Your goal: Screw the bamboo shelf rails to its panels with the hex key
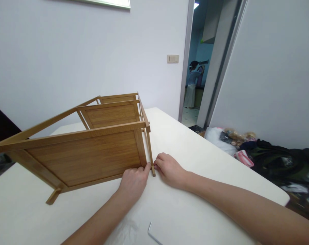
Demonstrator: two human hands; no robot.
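Observation:
A brown wooden shelf rack with several panelled boards lies on its side on the white table. My left hand is closed at the lower edge of the nearest board, its fingertips against the corner by a short leg. Just across that leg, my right hand is closed in a pinch against its outer side. Whatever sits between the right fingertips is hidden. Closer to me, a bent metal hex key rests on the table.
The white table ends at a wall behind the rack. Clear plastic film lies near the front. Beyond the right edge are heaped clothes and bags. A person stands in the room past the doorway.

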